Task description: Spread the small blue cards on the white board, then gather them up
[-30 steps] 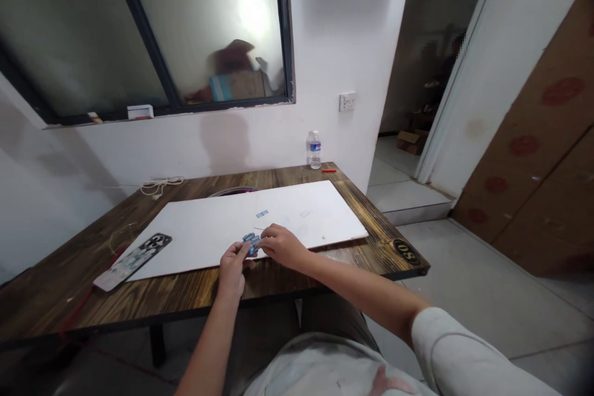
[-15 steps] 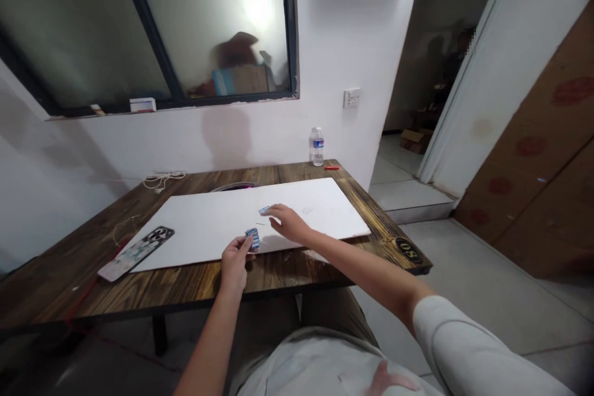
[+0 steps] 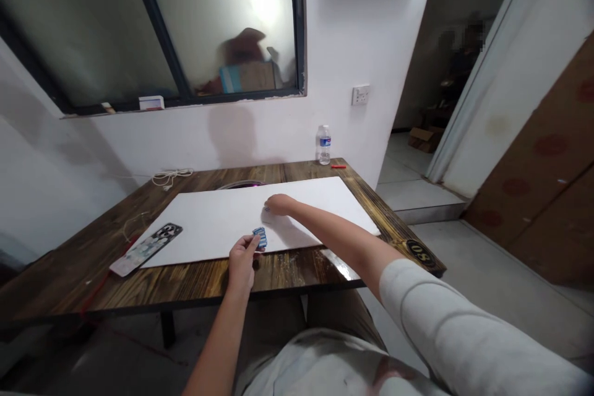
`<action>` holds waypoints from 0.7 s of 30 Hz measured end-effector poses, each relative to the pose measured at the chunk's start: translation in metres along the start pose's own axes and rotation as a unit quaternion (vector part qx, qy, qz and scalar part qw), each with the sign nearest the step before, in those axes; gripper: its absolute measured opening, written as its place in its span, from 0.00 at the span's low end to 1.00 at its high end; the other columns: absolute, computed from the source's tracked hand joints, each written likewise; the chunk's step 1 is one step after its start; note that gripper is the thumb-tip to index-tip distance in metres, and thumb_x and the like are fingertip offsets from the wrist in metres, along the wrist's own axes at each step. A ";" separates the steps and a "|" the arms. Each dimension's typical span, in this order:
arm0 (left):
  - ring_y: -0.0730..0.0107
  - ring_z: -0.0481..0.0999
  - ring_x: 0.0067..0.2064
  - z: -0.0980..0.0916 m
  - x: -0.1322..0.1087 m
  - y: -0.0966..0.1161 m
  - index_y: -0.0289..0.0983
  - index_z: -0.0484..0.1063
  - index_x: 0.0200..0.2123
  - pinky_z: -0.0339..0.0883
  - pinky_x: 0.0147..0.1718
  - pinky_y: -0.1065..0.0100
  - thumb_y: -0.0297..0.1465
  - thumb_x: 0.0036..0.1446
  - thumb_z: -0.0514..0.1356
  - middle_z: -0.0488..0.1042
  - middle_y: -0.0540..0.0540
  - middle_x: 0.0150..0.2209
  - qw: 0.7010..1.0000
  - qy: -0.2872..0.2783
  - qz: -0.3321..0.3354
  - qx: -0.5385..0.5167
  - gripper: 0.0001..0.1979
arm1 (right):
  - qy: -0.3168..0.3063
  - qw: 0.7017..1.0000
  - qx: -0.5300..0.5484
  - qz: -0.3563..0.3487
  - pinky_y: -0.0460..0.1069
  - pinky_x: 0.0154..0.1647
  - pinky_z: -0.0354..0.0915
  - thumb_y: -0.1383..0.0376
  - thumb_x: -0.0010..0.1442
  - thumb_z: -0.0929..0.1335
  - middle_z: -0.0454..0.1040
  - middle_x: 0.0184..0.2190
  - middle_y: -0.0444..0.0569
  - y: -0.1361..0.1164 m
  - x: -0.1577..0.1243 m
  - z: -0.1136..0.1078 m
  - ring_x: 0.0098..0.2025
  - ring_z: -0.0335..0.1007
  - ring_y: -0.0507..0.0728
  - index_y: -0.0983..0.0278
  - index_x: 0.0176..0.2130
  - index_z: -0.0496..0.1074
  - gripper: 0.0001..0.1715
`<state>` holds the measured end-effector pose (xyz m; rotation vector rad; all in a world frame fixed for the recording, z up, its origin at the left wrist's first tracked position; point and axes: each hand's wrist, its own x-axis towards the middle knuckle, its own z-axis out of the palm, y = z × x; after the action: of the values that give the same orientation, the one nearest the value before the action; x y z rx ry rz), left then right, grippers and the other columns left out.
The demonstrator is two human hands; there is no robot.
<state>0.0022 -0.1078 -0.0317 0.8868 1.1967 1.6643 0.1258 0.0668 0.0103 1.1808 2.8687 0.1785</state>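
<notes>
My left hand [image 3: 243, 255] is closed on several small blue-and-white cards [image 3: 260, 238], fanned out over the front edge of a white board [image 3: 223, 223]. Thumb and fingers pinch them at their left side. Farther up the board, my right hand [image 3: 279, 205] is bent down with its fingers together at a small blue card [image 3: 266, 208]. Most of that card is hidden under the fingers, and only a sliver shows. The white board lies flat on a dark wooden table [image 3: 195, 281].
A phone in a patterned case [image 3: 147, 249] lies across the board's left edge. At the back are a white cable [image 3: 169, 178], a water bottle [image 3: 325, 145] and a red pen [image 3: 338, 166]. A person [image 3: 464, 55] is in the doorway at right.
My right hand has moved forward and left over the small card, and its fingers have closed there. The left hand still holds the fanned cards. The view has shifted slightly.
</notes>
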 end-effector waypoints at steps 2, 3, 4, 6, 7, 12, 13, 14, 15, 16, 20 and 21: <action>0.76 0.70 0.21 -0.001 0.000 -0.001 0.33 0.73 0.27 0.58 0.17 0.77 0.42 0.31 0.74 0.73 0.50 0.22 1.000 -0.001 -0.001 -0.002 0.23 | -0.015 1.000 -0.008 -0.013 0.53 0.43 0.69 0.72 0.60 0.64 0.78 0.44 0.62 -0.004 0.005 0.000 0.46 0.75 0.63 0.72 0.45 0.77 0.16; 0.76 0.70 0.21 -0.001 0.000 -0.002 0.33 0.73 0.27 0.58 0.17 0.77 0.42 0.31 0.74 0.73 0.50 0.22 1.000 -0.001 -0.001 -0.003 0.23 | -0.017 1.000 -0.013 -0.016 0.53 0.42 0.68 0.72 0.60 0.64 0.78 0.43 0.63 -0.005 0.006 0.000 0.45 0.75 0.63 0.73 0.44 0.77 0.16; 0.76 0.70 0.21 -0.001 0.000 -0.002 0.33 0.73 0.27 0.58 0.17 0.77 0.42 0.32 0.74 0.73 0.50 0.22 1.000 0.000 0.000 -0.003 0.23 | -0.015 1.000 -0.017 -0.018 0.53 0.42 0.68 0.73 0.60 0.63 0.78 0.43 0.64 -0.007 0.006 0.001 0.44 0.75 0.63 0.74 0.43 0.77 0.16; 0.76 0.70 0.20 -0.001 0.000 -0.003 0.33 0.73 0.27 0.59 0.17 0.76 0.43 0.31 0.74 0.73 0.50 0.22 1.000 0.003 0.002 -0.001 0.24 | -0.007 1.000 -0.024 -0.019 0.53 0.42 0.68 0.74 0.60 0.62 0.78 0.42 0.65 -0.009 0.005 0.002 0.44 0.75 0.63 0.75 0.42 0.77 0.16; 0.76 0.70 0.20 -0.001 0.000 -0.002 0.33 0.73 0.28 0.59 0.17 0.76 0.43 0.31 0.74 0.73 0.50 0.22 1.000 0.003 0.003 -0.001 0.24 | 0.000 0.999 -0.026 -0.019 0.53 0.43 0.67 0.74 0.60 0.62 0.78 0.42 0.65 -0.009 0.003 0.003 0.44 0.75 0.63 0.75 0.42 0.77 0.17; 0.76 0.71 0.20 0.001 -0.002 -0.001 0.33 0.72 0.28 0.59 0.16 0.76 0.44 0.31 0.74 0.74 0.50 0.22 1.000 0.005 -0.002 0.000 0.25 | 0.056 0.998 -0.024 -0.005 0.53 0.45 0.65 0.74 0.62 0.61 0.77 0.42 0.62 -0.008 -0.005 0.009 0.45 0.73 0.63 0.74 0.44 0.76 0.17; 0.76 0.71 0.20 0.001 -0.002 -0.001 0.33 0.72 0.28 0.59 0.16 0.76 0.44 0.31 0.74 0.74 0.50 0.22 1.000 0.007 -0.004 0.003 0.25 | 0.070 0.997 -0.017 0.004 0.53 0.45 0.64 0.73 0.62 0.61 0.77 0.42 0.62 -0.006 -0.007 0.010 0.45 0.73 0.62 0.73 0.44 0.76 0.16; 0.75 0.71 0.20 0.001 -0.002 -0.001 0.33 0.71 0.28 0.59 0.16 0.76 0.44 0.31 0.74 0.74 0.50 0.23 1.000 0.009 -0.006 0.006 0.25 | 0.085 0.996 -0.007 0.011 0.53 0.44 0.64 0.74 0.62 0.62 0.76 0.42 0.61 -0.005 -0.009 0.011 0.44 0.72 0.61 0.73 0.43 0.76 0.16; 0.75 0.71 0.20 0.001 -0.002 -0.002 0.33 0.71 0.28 0.59 0.16 0.76 0.44 0.32 0.73 0.74 0.50 0.23 1.000 0.010 -0.006 0.007 0.25 | 0.103 0.995 0.008 0.015 0.52 0.44 0.64 0.74 0.61 0.63 0.76 0.42 0.60 -0.003 -0.011 0.011 0.44 0.72 0.61 0.72 0.43 0.77 0.15; 0.75 0.71 0.20 0.001 -0.003 -0.002 0.34 0.71 0.27 0.60 0.16 0.76 0.44 0.32 0.73 0.74 0.50 0.22 1.000 0.010 -0.004 0.007 0.24 | 0.123 0.992 0.027 0.014 0.51 0.45 0.64 0.74 0.60 0.63 0.76 0.42 0.59 -0.002 -0.014 0.011 0.44 0.71 0.60 0.71 0.42 0.77 0.14; 0.74 0.72 0.20 0.001 -0.003 -0.003 0.34 0.69 0.26 0.60 0.16 0.76 0.44 0.34 0.73 0.72 0.51 0.21 1.000 0.008 0.004 -0.003 0.23 | 0.254 0.957 0.136 -0.020 0.50 0.48 0.62 0.73 0.60 0.67 0.74 0.43 0.54 -0.005 -0.036 0.008 0.45 0.67 0.57 0.65 0.39 0.80 0.11; 0.73 0.72 0.20 0.001 -0.002 -0.003 0.34 0.69 0.26 0.59 0.16 0.76 0.45 0.34 0.73 0.72 0.51 0.21 1.000 0.009 0.002 -0.004 0.23 | 0.279 0.945 0.164 -0.034 0.50 0.47 0.62 0.72 0.60 0.68 0.74 0.41 0.53 -0.008 -0.044 0.007 0.44 0.67 0.56 0.64 0.39 0.80 0.10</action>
<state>0.0049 -0.1091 -0.0349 0.8722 1.1991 1.6831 0.1518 0.0305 0.0020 1.2407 3.5445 0.0336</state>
